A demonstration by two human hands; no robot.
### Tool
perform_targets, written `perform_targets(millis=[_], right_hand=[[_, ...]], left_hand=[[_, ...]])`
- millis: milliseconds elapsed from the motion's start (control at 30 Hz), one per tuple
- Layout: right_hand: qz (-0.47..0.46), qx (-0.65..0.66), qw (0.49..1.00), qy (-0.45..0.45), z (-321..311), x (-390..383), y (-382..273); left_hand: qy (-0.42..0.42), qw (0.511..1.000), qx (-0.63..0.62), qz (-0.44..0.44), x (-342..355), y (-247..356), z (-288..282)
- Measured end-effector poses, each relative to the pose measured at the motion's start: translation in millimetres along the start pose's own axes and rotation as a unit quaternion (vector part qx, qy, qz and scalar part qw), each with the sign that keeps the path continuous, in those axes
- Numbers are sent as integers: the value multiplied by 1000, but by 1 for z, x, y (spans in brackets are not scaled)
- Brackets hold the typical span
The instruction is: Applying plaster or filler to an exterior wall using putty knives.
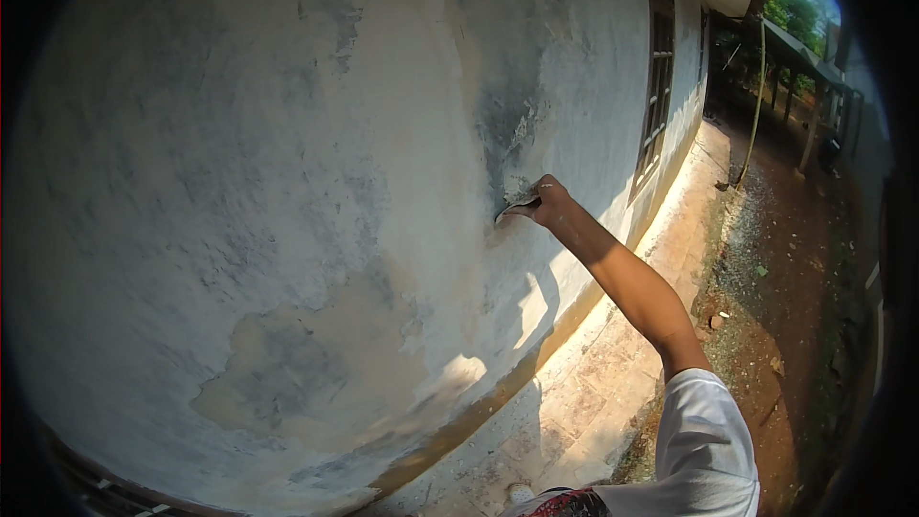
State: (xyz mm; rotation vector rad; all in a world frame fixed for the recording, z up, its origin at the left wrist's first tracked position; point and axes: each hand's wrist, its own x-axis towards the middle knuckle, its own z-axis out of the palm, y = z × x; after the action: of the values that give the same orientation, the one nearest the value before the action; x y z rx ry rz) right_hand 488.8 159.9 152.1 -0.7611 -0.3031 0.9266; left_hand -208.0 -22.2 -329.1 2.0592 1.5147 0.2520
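My right arm stretches up from the lower right to the pale wall [421,134]. My right hand [548,199] is closed around a scraper [518,205], and its handle is mostly hidden in my fingers. The thin, flat edge lies against the wall at the lower end of a dark grey patch [507,96]. Flaking paint [519,182] shows just above the blade. Lower left on the wall is a large bare beige patch [316,354] with ragged edges. My left hand is out of the picture.
A barred window [657,77] is set in the wall farther along. A sunlit paved strip [593,373] follows the wall's base, beside a reddish dirt path [804,258]. A thin leaning pole [754,105] stands near the roof edge; slats [105,488] show at lower left.
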Motion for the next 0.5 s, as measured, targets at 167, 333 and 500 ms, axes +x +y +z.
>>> perform_targets(millis=[167,333,500], right_hand=[[-11,-53,998,29,21,-1,-14],[-12,-11,1000,25,77,-14,-56],[-65,-33,985,154,157,-10,-124]], left_hand=[[1,999,-2,-46,-12,2,6],[62,997,29,35,-14,-6,20],[-15,999,40,1,3,65,-28]])
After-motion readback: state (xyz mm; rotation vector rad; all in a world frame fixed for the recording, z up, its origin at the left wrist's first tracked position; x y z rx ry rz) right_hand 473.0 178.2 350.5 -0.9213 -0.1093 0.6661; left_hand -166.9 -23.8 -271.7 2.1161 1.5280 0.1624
